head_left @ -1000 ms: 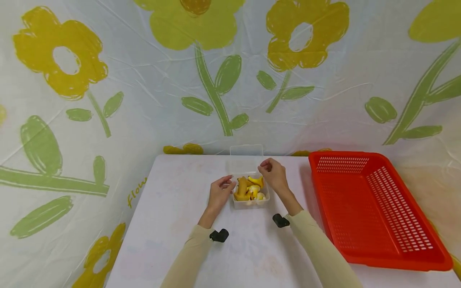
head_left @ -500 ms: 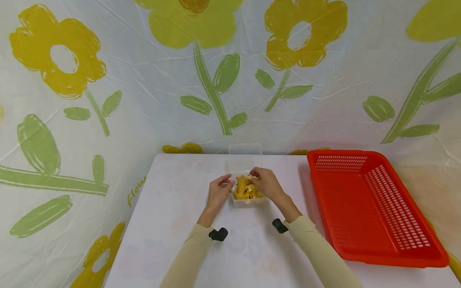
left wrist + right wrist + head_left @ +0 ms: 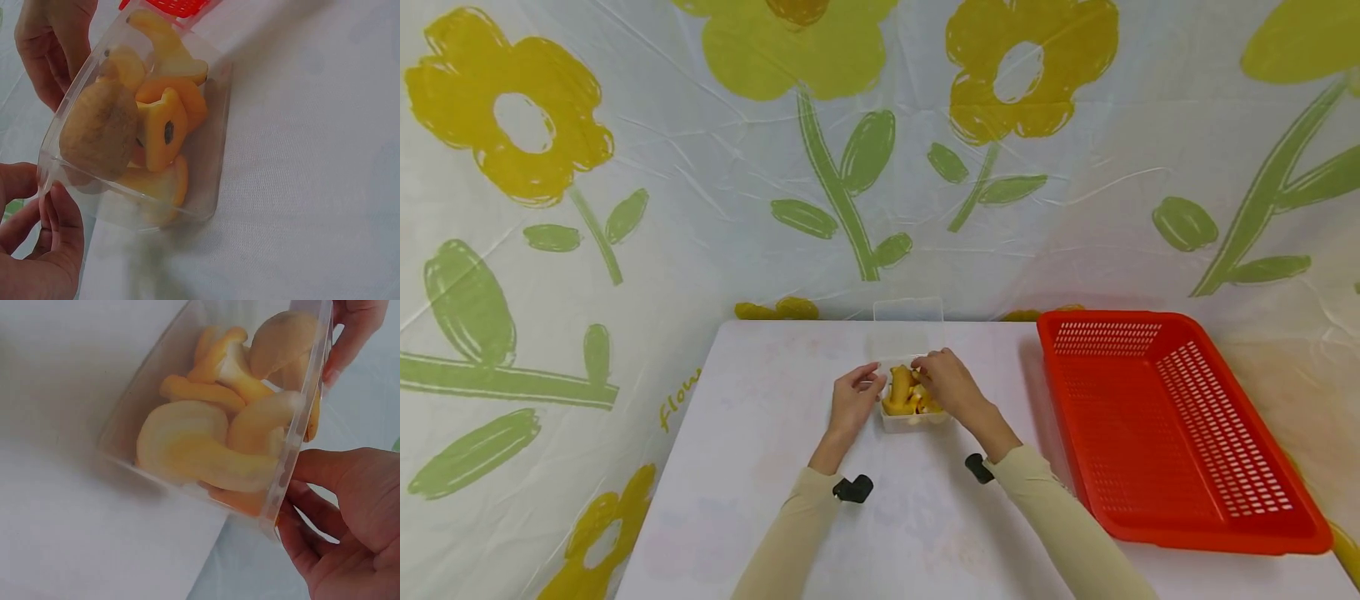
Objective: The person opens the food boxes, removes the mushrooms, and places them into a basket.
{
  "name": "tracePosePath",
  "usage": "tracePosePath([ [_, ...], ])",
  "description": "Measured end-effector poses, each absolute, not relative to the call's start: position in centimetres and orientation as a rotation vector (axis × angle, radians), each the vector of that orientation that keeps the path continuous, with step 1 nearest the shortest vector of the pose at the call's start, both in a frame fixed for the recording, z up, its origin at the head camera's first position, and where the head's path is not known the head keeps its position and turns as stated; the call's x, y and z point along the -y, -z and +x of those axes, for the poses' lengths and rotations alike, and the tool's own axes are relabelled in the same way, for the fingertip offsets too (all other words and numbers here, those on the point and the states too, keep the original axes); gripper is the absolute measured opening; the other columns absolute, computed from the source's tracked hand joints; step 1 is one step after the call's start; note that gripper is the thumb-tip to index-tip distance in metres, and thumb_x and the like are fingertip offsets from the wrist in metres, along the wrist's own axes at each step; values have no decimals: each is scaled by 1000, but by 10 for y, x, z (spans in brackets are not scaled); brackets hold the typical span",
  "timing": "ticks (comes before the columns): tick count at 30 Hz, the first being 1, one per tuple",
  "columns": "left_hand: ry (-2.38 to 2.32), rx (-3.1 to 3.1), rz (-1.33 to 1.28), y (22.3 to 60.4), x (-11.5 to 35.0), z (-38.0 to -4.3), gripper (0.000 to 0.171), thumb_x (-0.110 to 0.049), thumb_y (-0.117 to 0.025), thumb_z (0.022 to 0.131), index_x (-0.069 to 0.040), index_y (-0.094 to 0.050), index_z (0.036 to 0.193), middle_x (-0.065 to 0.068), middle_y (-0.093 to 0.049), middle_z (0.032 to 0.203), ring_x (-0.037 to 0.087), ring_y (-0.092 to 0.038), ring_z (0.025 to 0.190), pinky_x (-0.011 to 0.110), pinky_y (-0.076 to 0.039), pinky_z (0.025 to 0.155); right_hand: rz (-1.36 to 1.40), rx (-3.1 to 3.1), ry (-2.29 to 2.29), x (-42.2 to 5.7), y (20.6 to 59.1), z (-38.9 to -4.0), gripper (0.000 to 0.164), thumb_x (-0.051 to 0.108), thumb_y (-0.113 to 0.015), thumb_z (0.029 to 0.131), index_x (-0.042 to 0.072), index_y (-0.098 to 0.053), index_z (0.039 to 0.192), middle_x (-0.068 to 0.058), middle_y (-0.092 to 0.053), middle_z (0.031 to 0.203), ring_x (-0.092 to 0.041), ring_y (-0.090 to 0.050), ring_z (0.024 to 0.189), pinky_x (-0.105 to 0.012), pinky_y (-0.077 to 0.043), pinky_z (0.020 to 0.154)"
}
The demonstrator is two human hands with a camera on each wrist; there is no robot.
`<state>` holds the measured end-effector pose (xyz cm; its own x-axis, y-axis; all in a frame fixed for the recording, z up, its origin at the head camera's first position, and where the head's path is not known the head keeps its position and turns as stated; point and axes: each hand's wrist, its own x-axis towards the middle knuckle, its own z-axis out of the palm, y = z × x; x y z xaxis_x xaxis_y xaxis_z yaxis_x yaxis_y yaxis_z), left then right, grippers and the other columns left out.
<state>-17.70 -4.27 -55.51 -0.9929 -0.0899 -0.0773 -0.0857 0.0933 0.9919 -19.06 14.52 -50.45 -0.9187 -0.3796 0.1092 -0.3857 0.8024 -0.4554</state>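
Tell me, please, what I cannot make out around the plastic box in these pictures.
Head view: the right hand hides some mushroom-shaped pieces in the clear plastic box, and whether it grips one.
Left wrist view: the top edge crops the red plastic basket.
Right wrist view: the top edge crops the box.

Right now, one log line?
clear plastic box: lid open; left hand: at box; right hand: over mushrooms inside; red perforated basket: right of box

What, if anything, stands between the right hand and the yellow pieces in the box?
Nothing visible blocks the right hand: the clear lid is open beyond the box, and the hand is over the open top, above the yellow pieces.
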Motion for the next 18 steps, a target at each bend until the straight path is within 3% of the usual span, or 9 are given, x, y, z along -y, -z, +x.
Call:
tracePosePath([
  [18, 2093, 2340, 198, 554, 42, -176, 36, -10, -72, 97, 5, -67, 129, 12, -65, 101, 17, -64, 83, 18, -56, 69, 738, 2849, -1030, -155, 489, -187, 17, -7, -65, 96, -4, -68, 112, -20, -71, 107, -33, -67, 95, -48, -57, 92],
])
